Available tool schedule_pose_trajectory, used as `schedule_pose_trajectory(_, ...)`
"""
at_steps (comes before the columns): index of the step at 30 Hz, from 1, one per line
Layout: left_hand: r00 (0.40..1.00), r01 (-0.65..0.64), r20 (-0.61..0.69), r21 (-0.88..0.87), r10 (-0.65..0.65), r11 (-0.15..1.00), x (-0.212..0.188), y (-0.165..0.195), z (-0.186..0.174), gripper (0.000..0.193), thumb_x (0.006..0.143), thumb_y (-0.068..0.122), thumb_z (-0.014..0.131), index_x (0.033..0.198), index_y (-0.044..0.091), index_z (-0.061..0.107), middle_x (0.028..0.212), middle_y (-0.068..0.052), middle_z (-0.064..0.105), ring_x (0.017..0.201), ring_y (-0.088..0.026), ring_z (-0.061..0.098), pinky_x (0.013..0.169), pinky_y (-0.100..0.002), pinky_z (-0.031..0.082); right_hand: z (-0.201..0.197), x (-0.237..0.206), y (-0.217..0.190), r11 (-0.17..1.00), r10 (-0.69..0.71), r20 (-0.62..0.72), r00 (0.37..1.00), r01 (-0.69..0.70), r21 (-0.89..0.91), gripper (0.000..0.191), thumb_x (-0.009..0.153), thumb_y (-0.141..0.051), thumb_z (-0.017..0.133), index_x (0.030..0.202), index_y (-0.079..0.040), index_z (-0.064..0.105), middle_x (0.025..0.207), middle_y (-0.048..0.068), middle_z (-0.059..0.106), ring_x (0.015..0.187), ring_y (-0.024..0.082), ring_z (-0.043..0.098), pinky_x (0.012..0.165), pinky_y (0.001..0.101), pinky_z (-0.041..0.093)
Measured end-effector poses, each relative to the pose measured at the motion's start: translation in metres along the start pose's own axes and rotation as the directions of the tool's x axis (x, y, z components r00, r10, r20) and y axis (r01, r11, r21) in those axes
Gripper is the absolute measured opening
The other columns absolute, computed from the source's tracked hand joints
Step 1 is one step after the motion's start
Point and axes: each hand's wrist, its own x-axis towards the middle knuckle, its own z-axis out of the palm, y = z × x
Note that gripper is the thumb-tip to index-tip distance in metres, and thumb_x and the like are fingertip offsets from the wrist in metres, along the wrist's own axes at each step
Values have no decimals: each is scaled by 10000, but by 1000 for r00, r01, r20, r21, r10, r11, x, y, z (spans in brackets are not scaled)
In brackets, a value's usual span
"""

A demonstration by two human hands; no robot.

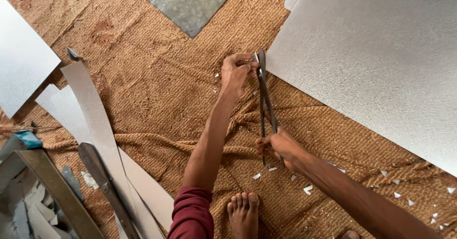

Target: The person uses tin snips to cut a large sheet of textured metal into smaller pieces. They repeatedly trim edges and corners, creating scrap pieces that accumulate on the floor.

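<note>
Dark metal shears (264, 101) lie lengthwise over the brown woven mat (157, 91), blades at the corner of a large silver metal sheet (381, 63). My left hand (236, 72) pinches the sheet's corner right beside the blade tips. My right hand (278, 146) grips the long handles of the shears near their lower end. My bare foot (243, 213) rests on the mat below.
Long cut metal strips (95, 125) lie at the left, with another sheet (21, 58) at the far left and a dull grey plate (190, 1) at the top. A box of offcuts (33, 201) sits bottom left. Small metal chips (400, 191) litter the mat.
</note>
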Motion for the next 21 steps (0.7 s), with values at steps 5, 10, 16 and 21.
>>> schedule_pose_trajectory(5,998,29,57,-120,-22,992,6,-8,-1,273,923,-130,621,1172,-64,711,958,-169,785,729,-174,755,640,-261,669,-10,-5,-4,999,8,50,999,-9,38,814,984,48,389,1651,-356,154,1143,237,706,980,251,733,896,424,650)
schedule_pose_trajectory(10,999,34,13,-36,-33,999,5,-15,2,251,958,-92,631,1192,-28,696,976,-162,791,779,-173,779,662,-253,680,-16,5,0,999,47,7,999,-47,2,759,1008,2,447,1640,-344,208,1135,200,706,942,230,713,904,462,642)
schedule_pose_trajectory(16,860,-495,102,412,501,765,0,-29,7,402,913,-189,480,1236,-37,663,1079,-175,795,854,-153,801,591,-235,689,-31,32,17,991,40,-6,999,-41,-131,332,1075,-335,558,1178,-25,620,783,10,561,619,109,434,580,278,444)
schedule_pose_trajectory(21,729,-595,249,691,638,410,-5,-42,14,282,973,-96,596,1250,-48,610,1073,-171,796,537,-88,685,331,-217,448,-41,38,19,958,-13,49,999,27,-287,330,1047,-353,503,979,-68,654,675,-8,496,528,114,342,488,293,319)
